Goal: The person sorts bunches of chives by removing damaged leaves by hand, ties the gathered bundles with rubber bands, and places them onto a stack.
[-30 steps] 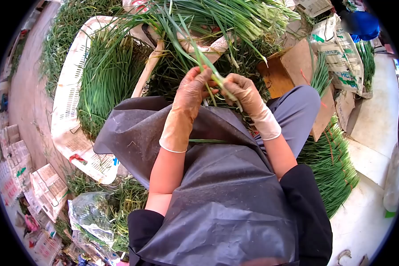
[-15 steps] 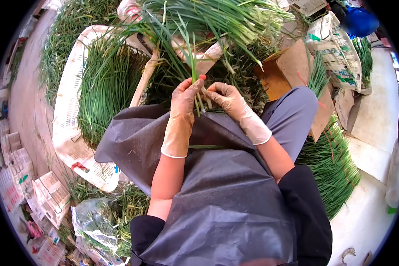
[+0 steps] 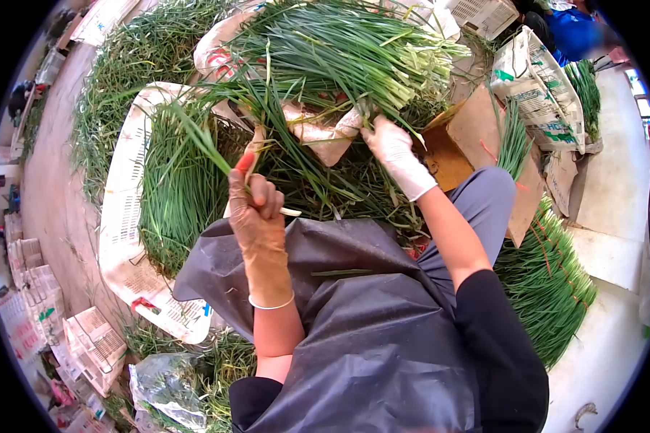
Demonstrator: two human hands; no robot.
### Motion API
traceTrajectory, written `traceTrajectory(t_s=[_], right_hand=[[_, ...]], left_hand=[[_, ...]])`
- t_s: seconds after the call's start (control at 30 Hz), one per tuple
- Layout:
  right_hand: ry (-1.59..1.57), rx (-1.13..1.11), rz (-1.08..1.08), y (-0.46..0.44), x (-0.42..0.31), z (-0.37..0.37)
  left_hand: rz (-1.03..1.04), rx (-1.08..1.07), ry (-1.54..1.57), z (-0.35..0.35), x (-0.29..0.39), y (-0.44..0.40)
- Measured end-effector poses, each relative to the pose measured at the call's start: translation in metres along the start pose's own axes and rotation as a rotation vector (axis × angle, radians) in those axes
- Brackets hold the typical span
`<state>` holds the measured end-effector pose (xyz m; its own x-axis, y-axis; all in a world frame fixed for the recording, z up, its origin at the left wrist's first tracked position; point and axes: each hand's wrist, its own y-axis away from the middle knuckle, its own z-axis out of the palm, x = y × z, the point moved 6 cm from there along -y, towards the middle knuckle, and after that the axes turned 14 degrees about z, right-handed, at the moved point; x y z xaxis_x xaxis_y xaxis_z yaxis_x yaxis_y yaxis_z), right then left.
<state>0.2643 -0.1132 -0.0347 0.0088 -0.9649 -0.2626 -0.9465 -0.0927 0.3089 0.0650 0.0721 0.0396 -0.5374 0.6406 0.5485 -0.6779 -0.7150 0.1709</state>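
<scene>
At the far left, newspaper-like wrappings [image 3: 94, 343] lie creased beside the brown floor. Next is a white plastic crate [image 3: 115, 238], slotted along its wall and rounded at the corner, holding a dense stand of thin, grassy greens [image 3: 173, 202].

A second ago both hands met over the apron; now they are well apart. The left hand [image 3: 256, 216], in a thin, brown-stained glove, has moved toward the crate and is closed around a few green stalks [image 3: 208, 144]. Their leaves fan up and leftward over the crate's greens, and one pale, smooth stem end pokes out past the fingers. Something red sits at a fingertip.

The dark apron [image 3: 368, 325] spreads below in glossy folds. Above it lies the big leafy pile [image 3: 325, 50], long blades leading to pale, blunt ends on the right. The right hand [image 3: 396, 151], in a whiter, wrinkled glove, has gone up to the pile's near edge, fingers bent at the stalks; whether they grip any seems unclear.

Further right stand a creased cardboard box [image 3: 477, 126] and a banded green bundle [image 3: 545, 281].
</scene>
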Motion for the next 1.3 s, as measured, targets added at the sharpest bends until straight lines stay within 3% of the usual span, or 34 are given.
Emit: traceTrajectory(t_s=[0.03,0.07,0.13,0.17,0.23,0.27,0.3,0.33,0.37,0.43,0.5,0.57,0.63,0.67,0.7,0.73,0.77,0.8,0.83,0.97,1.03,1.07,1.1,1.17,1.2,1.23,1.3], right_hand=[[-0.026,0.004,-0.177,0.001,-0.006,0.029],[0.296,0.108,-0.423,0.035,-0.031,0.038],[0.448,-0.403,-0.633,0.097,-0.047,0.07],[0.447,-0.622,-0.626,0.122,-0.04,0.063],[0.121,-0.382,-0.633,0.105,-0.045,0.024],[0.088,-0.071,-0.353,0.076,-0.044,-0.009],[0.254,0.06,-0.07,0.049,-0.038,-0.04],[0.416,0.576,-0.089,0.038,-0.021,-0.057],[0.298,0.669,-0.075,0.013,0.004,-0.055],[0.281,0.054,-0.008,-0.023,0.038,0.009],[0.359,-0.018,-0.313,0.054,-0.013,0.018],[0.396,-0.562,-0.721,0.121,-0.017,0.062],[0.225,-0.254,-0.67,0.102,-0.034,0.008],[0.293,-0.239,-0.181,0.068,-0.05,-0.038],[0.415,0.352,-0.18,0.026,-0.034,-0.045],[0.489,0.806,-0.168,0.022,-0.037,-0.087],[0.363,0.91,-0.122,-0.028,-0.012,-0.07],[0.276,0.457,0.009,-0.064,0.006,-0.046],[0.239,0.365,0.071,-0.063,0.004,-0.048],[-0.017,0.162,-0.258,0.021,-0.044,-0.088],[-0.082,0.046,-0.256,0.021,-0.034,-0.054],[0.082,-0.057,-0.17,0.016,-0.027,-0.034],[0.024,-0.043,-0.238,0.023,-0.021,-0.025],[-0.694,-0.537,-0.073,0.057,-0.027,-0.029],[-0.914,-0.624,-0.082,0.069,-0.029,-0.027],[-0.911,-0.641,-0.061,0.078,-0.026,-0.019],[-0.847,-0.455,-0.18,0.088,-0.027,-0.013]], left_hand=[[0.015,-0.033,0.0,0.0,-0.002,0.0],[0.036,0.003,-0.024,-0.004,0.0,-0.002],[0.069,0.074,-0.022,-0.011,0.003,-0.003],[0.087,0.107,-0.035,-0.011,0.004,-0.002],[0.055,-0.001,0.032,-0.009,-0.001,-0.004],[0.058,0.004,0.035,-0.011,-0.003,-0.004],[0.054,0.007,0.02,-0.012,-0.006,-0.003],[0.049,0.005,0.005,-0.012,-0.008,-0.002],[0.049,-0.002,0.005,-0.011,-0.009,-0.001],[0.01,0.058,-0.031,-0.011,-0.015,-0.001],[0.025,0.049,-0.008,-0.008,-0.018,-0.005],[0.052,0.052,-0.031,-0.012,-0.015,-0.001],[0.05,0.04,-0.021,-0.013,-0.018,-0.003],[0.04,0.037,-0.03,-0.013,-0.019,-0.002],[0.025,0.036,-0.043,-0.013,-0.02,0.001],[0.016,0.04,-0.081,-0.011,-0.022,0.003],[0.02,0.027,-0.081,-0.01,-0.024,0.002],[-0.009,0.028,-0.09,-0.011,-0.029,0.002],[-0.038,0.032,-0.1,-0.013,-0.033,0.002],[-0.038,0.057,-0.105,-0.017,-0.036,0.001],[-0.046,0.027,-0.084,-0.017,-0.042,0.002],[-0.074,0.047,-0.112,-0.019,-0.049,0.003],[-0.103,0.059,-0.137,-0.02,-0.054,0.004],[-0.155,0.073,-0.244,-0.03,-0.065,0.004],[-0.164,0.097,-0.273,-0.03,-0.07,0.005],[-0.19,0.125,-0.313,-0.03,-0.077,0.009],[-0.266,0.151,-0.226,-0.029,-0.097,0.01]])
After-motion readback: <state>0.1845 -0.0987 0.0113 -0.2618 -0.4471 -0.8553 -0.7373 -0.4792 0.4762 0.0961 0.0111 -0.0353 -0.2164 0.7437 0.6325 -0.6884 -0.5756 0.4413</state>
